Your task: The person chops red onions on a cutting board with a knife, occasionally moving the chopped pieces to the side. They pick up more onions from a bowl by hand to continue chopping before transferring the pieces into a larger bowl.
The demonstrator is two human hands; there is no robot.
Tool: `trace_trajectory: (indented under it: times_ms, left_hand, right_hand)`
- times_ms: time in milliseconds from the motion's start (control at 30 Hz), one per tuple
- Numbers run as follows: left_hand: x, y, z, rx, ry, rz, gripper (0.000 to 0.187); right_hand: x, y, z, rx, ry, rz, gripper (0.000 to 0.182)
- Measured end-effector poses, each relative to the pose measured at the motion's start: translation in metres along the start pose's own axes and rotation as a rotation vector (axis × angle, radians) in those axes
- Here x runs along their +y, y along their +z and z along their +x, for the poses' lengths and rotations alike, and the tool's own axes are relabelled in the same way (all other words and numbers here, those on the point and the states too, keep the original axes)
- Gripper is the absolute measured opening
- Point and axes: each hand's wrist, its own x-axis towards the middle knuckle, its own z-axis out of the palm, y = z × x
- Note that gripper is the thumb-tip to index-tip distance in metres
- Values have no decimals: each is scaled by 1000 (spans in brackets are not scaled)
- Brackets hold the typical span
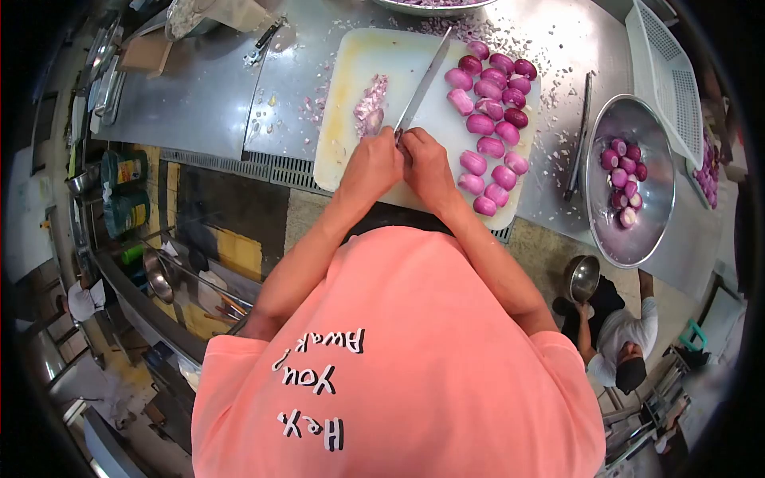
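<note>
A white cutting board (430, 95) lies on the steel counter. My right hand (430, 163) is closed around the handle of a long knife (425, 84), whose blade points up and away over the board. Close against it, my left hand (373, 166) has its fingers bent together near the base of the blade; what they hold is hidden. Chopped onion (371, 100) sits just beyond my left hand. Peeled purple onions (488, 106) cover the right side of the board, to the right of the knife.
A steel bowl (647, 143) holds several onions at the right, beside a dark rod (579, 135) and a white plastic basket (665, 68). A full bowl (434, 9) stands beyond the board. Another person (625, 334) with a small metal bowl (582, 278) is at lower right.
</note>
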Motion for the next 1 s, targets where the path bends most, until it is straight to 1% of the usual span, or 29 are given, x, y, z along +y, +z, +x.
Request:
trace_trajectory:
  times_ms: [33,67,133,167,233,267,300,367,433,467,500,567,600,667,700,767,800,867,900,967,1000]
  left_hand:
    - [3,-8,1,10,59,-4,17]
    - [5,-21,-1,17,56,-2,17]
    - [15,-49,-12,-77,-127,-44,21]
    - [11,-54,-19,-86,-124,-44,21]
    - [1,-66,-29,92,-161,-124,24]
    - [-7,-68,-30,82,-154,-129,24]
    - [-18,-68,-31,103,-165,-143,24]
    - [-26,-69,-32,118,-167,-168,23]
    - [-26,-70,-38,78,-299,-321,21]
    - [-27,-70,-41,73,-294,-333,21]
    - [-29,-71,-45,72,-313,-336,19]
    - [-33,-71,-53,81,-361,-340,17]
    - [-34,-71,-56,86,-371,-351,17]
    - [-35,-72,-60,105,-395,-431,14]
    - [-37,-72,-61,107,-397,-432,14]
    - [-41,-71,-62,117,-378,-411,14]
    - [-41,-72,-62,118,-376,-409,14]
    - [-38,-74,-61,105,-425,-412,13]
    - [-37,-75,-61,101,-423,-408,13]
    - [-36,-76,-60,82,-406,-411,14]
    - [-36,-76,-58,85,-405,-413,14]
  right_hand:
    - [-1,-2,1,-19,-12,21,11]
    - [0,-3,4,-22,-18,24,11]
    - [-1,-7,5,-9,69,9,8]
    - [-3,-6,7,-5,77,7,8]
    - [-12,1,14,30,111,-73,13]
    - [-17,5,17,-52,134,-166,19]
    - [-23,13,17,-46,140,-175,19]
    - [-30,25,15,-101,21,-237,19]
    - [-29,19,11,-121,28,-260,21]
    - [-28,16,10,-152,28,-269,25]
    - [-20,7,9,-159,31,-281,25]
    - [6,-23,12,-66,33,-441,34]
    - [11,-34,11,-80,27,-446,34]
    - [11,-48,14,26,-1,-635,35]
    - [5,-45,18,23,-4,-635,35]
    - [-12,-27,26,55,-137,-433,32]
    - [-18,-13,32,58,-138,-432,32]
    - [-26,14,45,79,-90,-201,29]
    - [-24,19,48,84,-86,-200,29]
    - [-18,26,50,-109,58,-221,25]
    - [-14,25,46,-109,56,-222,25]
